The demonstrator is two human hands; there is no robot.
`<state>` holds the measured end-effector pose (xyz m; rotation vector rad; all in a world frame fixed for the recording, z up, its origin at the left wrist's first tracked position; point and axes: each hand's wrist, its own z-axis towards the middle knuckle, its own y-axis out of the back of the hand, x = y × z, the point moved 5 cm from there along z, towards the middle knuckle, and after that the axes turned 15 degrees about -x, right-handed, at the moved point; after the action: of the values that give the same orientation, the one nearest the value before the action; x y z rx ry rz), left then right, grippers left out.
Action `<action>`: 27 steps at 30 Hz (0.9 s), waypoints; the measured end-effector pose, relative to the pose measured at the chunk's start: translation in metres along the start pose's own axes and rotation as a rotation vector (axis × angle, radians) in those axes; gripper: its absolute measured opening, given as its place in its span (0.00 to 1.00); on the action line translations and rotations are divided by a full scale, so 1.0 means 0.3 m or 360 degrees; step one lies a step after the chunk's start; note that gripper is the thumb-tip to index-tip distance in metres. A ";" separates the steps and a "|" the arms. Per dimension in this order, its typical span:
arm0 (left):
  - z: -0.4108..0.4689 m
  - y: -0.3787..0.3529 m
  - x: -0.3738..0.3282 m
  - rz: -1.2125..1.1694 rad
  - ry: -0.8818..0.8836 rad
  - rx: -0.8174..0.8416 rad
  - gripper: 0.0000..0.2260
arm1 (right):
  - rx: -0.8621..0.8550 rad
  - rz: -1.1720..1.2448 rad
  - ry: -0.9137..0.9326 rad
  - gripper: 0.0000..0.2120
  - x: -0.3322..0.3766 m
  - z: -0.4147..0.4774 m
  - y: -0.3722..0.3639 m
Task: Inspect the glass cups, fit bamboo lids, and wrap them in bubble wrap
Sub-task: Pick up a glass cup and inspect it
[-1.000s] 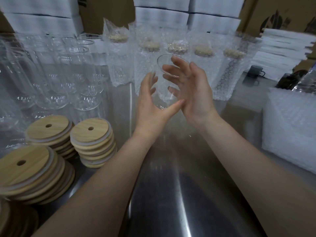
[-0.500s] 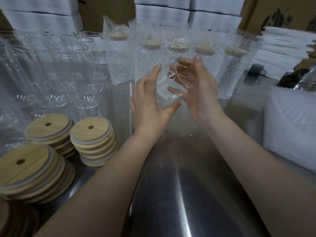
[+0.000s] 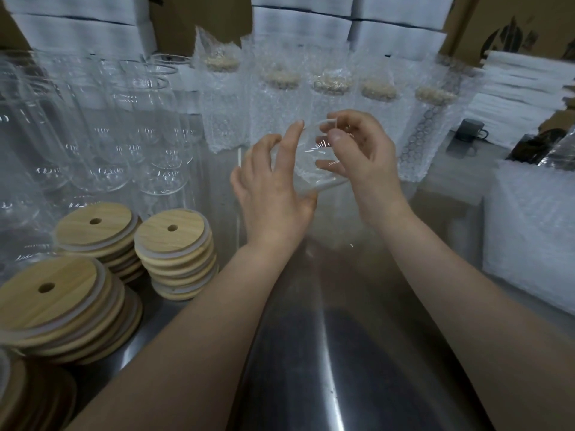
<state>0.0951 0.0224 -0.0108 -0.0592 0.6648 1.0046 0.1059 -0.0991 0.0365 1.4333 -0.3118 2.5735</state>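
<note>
A clear glass cup [image 3: 314, 163] is held tilted in the air above the steel table, between both hands. My left hand [image 3: 273, 188] supports it from the left, thumb under its lower rim and fingers spread along its side. My right hand [image 3: 361, 154] grips it from the right, thumb and curled fingers around its upper part. Stacks of round bamboo lids [image 3: 174, 244] with centre holes stand at the left. Behind them stand several bare glass cups [image 3: 124, 126]. Cups wrapped in bubble wrap [image 3: 280, 104], lids on, line the back.
The steel table [image 3: 342, 353] runs toward me between my forearms. A pile of bubble wrap sheets [image 3: 535, 231] lies at the right. White boxes [image 3: 298, 23] are stacked along the back wall. A dark mug [image 3: 471, 130] stands at the far right, near stacked white foam sheets [image 3: 522, 85].
The cup has tipped from upright to tilted while both hands turn it. My right hand's fingers have curled round it, and my left hand has slid along its side.
</note>
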 end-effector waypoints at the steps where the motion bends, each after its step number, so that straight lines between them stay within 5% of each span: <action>1: 0.001 0.001 0.001 -0.0013 0.0016 -0.0014 0.41 | 0.0013 -0.0022 0.0040 0.11 0.003 -0.002 -0.002; 12: 0.004 0.005 0.014 -0.0784 0.0491 0.0146 0.41 | 0.0338 0.0132 0.0124 0.26 0.027 0.010 -0.013; 20: -0.011 -0.002 -0.016 -0.1242 0.0790 0.0383 0.33 | 0.0486 0.0448 -0.0474 0.21 -0.045 0.045 0.007; 25: -0.011 -0.022 -0.027 -0.1578 0.1021 0.0587 0.30 | 0.0668 0.0547 -0.0757 0.41 -0.081 0.036 0.001; 27: -0.014 -0.032 -0.031 -0.1567 0.1087 0.0719 0.33 | 0.0701 0.0627 -0.0837 0.40 -0.085 0.026 -0.004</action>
<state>0.0973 0.0084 -0.0116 -0.3080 1.2944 -0.1600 0.1259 -0.1015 0.0189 2.4333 -0.0967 2.6136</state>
